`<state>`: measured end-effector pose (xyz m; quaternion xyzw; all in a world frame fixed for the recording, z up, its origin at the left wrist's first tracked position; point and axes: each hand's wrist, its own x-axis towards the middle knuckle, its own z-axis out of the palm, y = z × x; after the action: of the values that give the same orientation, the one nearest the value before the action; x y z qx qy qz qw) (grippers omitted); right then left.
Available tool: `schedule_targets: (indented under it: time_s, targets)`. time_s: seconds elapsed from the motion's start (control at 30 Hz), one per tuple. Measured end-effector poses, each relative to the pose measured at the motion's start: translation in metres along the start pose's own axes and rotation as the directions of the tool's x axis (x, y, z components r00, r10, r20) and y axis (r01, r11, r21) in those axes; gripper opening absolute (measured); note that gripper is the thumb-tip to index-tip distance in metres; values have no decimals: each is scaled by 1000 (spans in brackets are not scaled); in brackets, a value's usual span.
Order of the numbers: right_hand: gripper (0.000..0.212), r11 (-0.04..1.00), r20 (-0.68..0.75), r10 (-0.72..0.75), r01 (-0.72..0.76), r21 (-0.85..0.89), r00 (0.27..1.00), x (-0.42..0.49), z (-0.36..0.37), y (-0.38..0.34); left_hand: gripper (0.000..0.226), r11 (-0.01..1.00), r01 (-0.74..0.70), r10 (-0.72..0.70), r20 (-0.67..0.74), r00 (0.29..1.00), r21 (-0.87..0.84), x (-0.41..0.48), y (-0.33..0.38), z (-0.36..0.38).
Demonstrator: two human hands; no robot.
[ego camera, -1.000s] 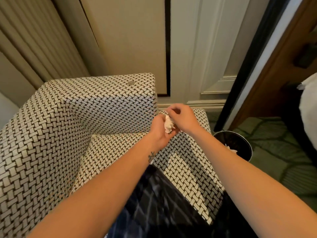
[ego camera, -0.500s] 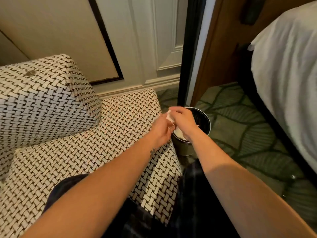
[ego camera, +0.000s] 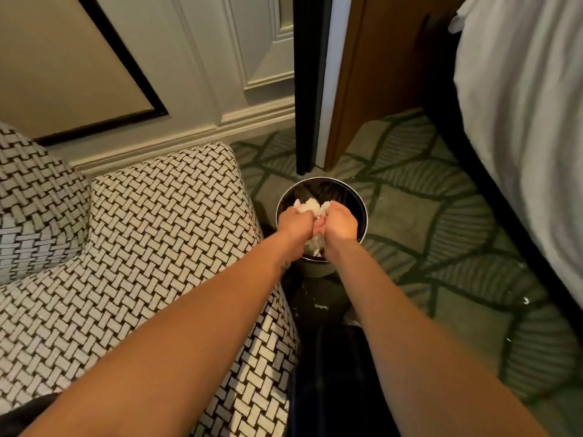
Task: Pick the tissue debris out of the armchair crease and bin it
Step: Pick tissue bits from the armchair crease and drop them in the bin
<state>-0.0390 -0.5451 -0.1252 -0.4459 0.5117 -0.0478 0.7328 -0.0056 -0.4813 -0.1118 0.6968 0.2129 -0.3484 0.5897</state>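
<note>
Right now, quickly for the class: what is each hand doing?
Left hand: closed, curled on the tissue wad over the bin.
Right hand: closed, gripping the same tissue wad.

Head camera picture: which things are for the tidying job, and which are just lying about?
For the job: tissue, bin, armchair, left hand, right hand.
Just there: bed, carpet, wall panel.

No writing, label, brand, number or sign is readable on the bin [ego camera: 365, 212], armchair [ego camera: 164, 234], wall panelling [ego camera: 195, 74] or bedding [ego camera: 520, 105].
</note>
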Motion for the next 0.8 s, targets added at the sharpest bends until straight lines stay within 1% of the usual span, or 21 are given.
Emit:
schedule_targets:
  time_s: [0.03, 0.1, 0.2, 0.27, 0.3, 0.4, 0.43, 0.5, 0.53, 0.6, 0.7, 0.77, 0.8]
  targets:
    - [39, 1000, -24, 25, -25, 11, 999, 7, 0, 2, 18, 1000, 11, -11, 7, 1000, 5, 7, -3, 3]
    - [28, 998, -57, 55, -55, 16, 997, 13, 1, 3, 21, 998, 54, -52, 43, 998, -38, 15, -8, 9]
    - [15, 998, -42, 61, -61, -6, 997, 16, -1, 3, 29, 987, 109, -100, 83, 992, -120, 14, -15, 10]
    - [22, 995, -42, 89, -91, -44, 995, 18, 0, 4, 33, 977, 129, -117, 81, 990, -167, 11, -15, 6]
    - [24, 993, -46, 99, -101, -58, 994, 16, 0, 3, 33, 976, 132, -121, 75, 990, -174, 10, -14, 4]
    - [13, 992, -28, 85, -88, -86, 996, -5, 3, -4, 22, 976, 138, -127, 71, 989, -167, -7, -4, -4]
    - [14, 992, -2, 77, -77, -98, 997, -15, 5, -7, 20, 974, 133, -119, 87, 989, -185, -13, -1, -9]
    - [24, 988, 55, 50, -41, -148, 997, -38, 9, -16, 23, 967, 108, -86, 104, 991, -231, -32, 4, -20]
    - [26, 986, 87, 46, -31, -166, 995, -49, 13, -21, 23, 960, 89, -61, 112, 992, -266, -43, 7, -27]
    - [22, 977, 162, 26, 10, -214, 987, -74, 21, -29, 23, 949, 46, -10, 117, 993, -311, -66, 13, -45]
    - [21, 942, 249, -31, 112, -318, 968, -130, 33, -28, 23, 941, -45, 93, 128, 987, -334, -104, 19, -83]
    - [19, 934, 314, -63, 167, -315, 947, -156, 42, -23, 23, 934, -88, 147, 147, 978, -347, -123, 23, -105]
    - [18, 931, 348, -86, 200, -306, 933, -170, 48, -18, 23, 931, -110, 166, 134, 977, -349, -134, 24, -119]
